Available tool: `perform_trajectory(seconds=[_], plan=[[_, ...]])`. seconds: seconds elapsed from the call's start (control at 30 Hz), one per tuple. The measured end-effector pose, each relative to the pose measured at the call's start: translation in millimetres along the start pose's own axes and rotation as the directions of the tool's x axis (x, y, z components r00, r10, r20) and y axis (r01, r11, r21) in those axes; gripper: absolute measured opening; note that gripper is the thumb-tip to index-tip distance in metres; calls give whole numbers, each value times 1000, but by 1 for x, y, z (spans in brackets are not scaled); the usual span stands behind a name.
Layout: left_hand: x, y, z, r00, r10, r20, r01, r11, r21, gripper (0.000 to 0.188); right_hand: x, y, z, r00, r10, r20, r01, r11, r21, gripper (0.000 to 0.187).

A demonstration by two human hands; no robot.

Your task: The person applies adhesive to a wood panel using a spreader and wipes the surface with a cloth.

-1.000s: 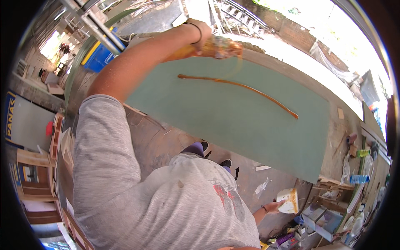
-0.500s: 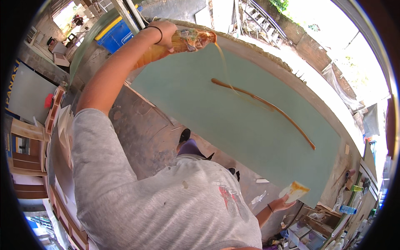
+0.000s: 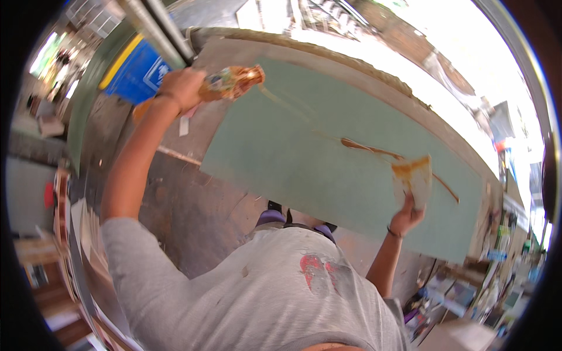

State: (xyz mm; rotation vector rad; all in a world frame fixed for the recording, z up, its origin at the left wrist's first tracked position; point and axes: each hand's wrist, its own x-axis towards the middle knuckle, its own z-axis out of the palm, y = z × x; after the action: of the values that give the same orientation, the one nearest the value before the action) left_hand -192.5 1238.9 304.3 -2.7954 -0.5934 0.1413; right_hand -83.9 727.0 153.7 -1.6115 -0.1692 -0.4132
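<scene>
My left hand [image 3: 181, 89] is wrapped round a plastic bottle [image 3: 229, 83] of amber glue, tipped on its side with the mouth to the right. From the mouth a thin, blurred strand of glue trails out over a large pale green sheet [image 3: 293, 158]. A brown line of glue [image 3: 372, 148] lies across the sheet's right half. In my right hand [image 3: 406, 219] is a flat whitish spreader [image 3: 412, 181], its upper edge smeared with amber glue. The spreader is raised above the sheet and hides part of the glue line.
The sheet lies on a wide table with a rough far edge [image 3: 328, 63]. A blue bin with a yellow rim [image 3: 136, 70] stands at the far left, beside a metal post [image 3: 155, 32]. Cluttered shelves [image 3: 462, 286] fill the near right; wooden frames [image 3: 44, 257] stand at left.
My left hand has drawn the bottle left and slightly down, its glue strand now thinner and slanting. My right hand has brought the spreader up over the sheet. The view has shifted.
</scene>
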Motion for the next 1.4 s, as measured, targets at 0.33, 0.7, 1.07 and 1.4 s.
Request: perform_trajectory(seconds=[0.33, 0.7, 1.07, 1.4], plan=[[2, 32, 16, 969, 143, -200, -229, 817, -528, 47, 61, -90, 179, 762, -426, 488, 415, 899, 137, 35], [36, 61, 2, 960, 29, -279, -253, 519, -817, 55, 66, -9, 120, 730, -18, 683, 166, 974, -152, 33], [81, -25, 110, 877, -405, -260, -38, 479, -877, 56, 51, 104, -14, 924, 349, 155, -327, 933, -148, 27], [156, -108, 212, 523, -801, -291, 37, 362, -931, 71, 12, 67, -19, 932, 325, -160, -353, 914, -200, 36]])
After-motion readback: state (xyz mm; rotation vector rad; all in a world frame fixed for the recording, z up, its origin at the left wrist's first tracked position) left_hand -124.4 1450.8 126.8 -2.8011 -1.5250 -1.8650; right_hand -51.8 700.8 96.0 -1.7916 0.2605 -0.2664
